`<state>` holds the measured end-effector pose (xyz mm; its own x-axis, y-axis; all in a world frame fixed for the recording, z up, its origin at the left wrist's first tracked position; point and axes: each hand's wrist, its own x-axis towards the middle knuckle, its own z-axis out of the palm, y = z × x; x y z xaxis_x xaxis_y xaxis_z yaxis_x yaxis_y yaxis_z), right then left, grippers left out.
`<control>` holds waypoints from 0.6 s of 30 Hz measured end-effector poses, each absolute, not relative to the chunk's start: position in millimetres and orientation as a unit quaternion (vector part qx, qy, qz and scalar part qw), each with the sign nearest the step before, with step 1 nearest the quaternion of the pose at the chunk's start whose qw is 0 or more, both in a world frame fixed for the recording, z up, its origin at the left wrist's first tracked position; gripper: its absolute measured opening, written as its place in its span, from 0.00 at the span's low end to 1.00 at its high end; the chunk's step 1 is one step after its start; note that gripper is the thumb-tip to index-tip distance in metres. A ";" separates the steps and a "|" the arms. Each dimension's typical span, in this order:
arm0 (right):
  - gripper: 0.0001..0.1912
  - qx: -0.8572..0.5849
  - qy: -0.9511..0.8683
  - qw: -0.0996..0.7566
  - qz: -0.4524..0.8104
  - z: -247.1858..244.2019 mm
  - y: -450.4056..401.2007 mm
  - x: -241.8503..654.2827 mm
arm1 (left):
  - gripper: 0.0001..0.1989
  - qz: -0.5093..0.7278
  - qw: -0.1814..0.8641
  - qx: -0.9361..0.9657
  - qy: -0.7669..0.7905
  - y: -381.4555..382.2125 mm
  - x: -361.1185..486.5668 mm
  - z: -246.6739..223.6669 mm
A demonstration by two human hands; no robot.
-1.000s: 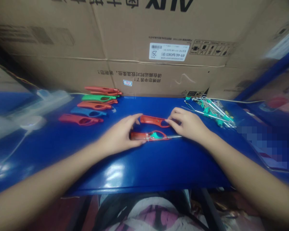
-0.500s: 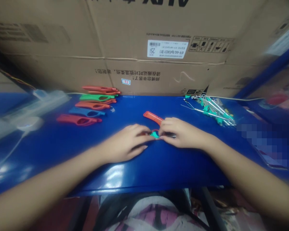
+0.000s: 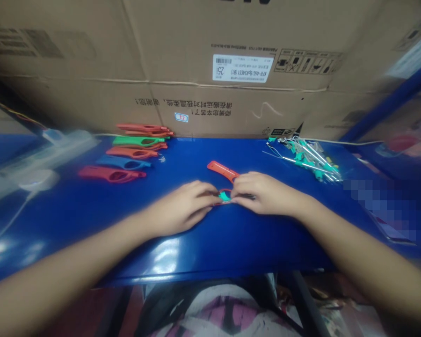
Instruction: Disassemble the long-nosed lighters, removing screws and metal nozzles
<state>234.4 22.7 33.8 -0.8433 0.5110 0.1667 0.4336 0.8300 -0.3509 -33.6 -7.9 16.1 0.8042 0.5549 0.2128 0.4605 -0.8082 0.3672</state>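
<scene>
My left hand (image 3: 185, 208) is closed, its thumb and fingertips pinching the left end of a small green plastic part (image 3: 225, 196). My right hand (image 3: 256, 192) is closed on the right side of the same part; a short dark or metallic piece (image 3: 250, 197) shows between its fingers. Around the green part curves the red loop of an open plastic casing half, whose orange-red arm (image 3: 221, 170) sticks out up and left past my right hand. It resembles the shell of a long-nosed lighter. Fingers hide much of the casing.
Several red, orange, green and blue plastic casings (image 3: 128, 162) lie in a row at left, beside small screws (image 3: 162, 159). A pile of green parts with metal tubes (image 3: 312, 157) lies at right. A power strip (image 3: 65, 152) sits far left; a cardboard wall (image 3: 182, 56) stands behind the blue table (image 3: 210, 252).
My left fingers have drawn closer together over the green part. My right hand keeps nearly the same place. The whole view has shifted slightly.
</scene>
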 end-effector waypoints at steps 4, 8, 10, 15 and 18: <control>0.06 -0.250 -0.950 0.120 0.147 35.1 22.2 234.7 | 0.17 0.156 0.151 0.937 0.273 -7.5 -33.4 14.6; 0.06 -0.243 -0.952 0.111 0.150 35.3 21.9 234.5 | 0.17 0.160 0.161 0.935 0.271 -7.6 -33.2 14.1; 0.05 -0.242 -0.951 0.116 0.152 34.7 21.7 233.9 | 0.17 0.166 0.173 0.933 0.268 -8.1 -33.1 14.3; 0.06 -0.243 -0.949 0.124 0.161 32.9 20.0 231.7 | 0.17 0.175 0.190 0.930 0.263 -9.1 -33.5 16.6; 0.06 -0.241 -0.949 0.123 0.161 32.9 19.1 231.1 | 0.18 0.173 0.188 0.931 0.260 -8.9 -34.3 17.5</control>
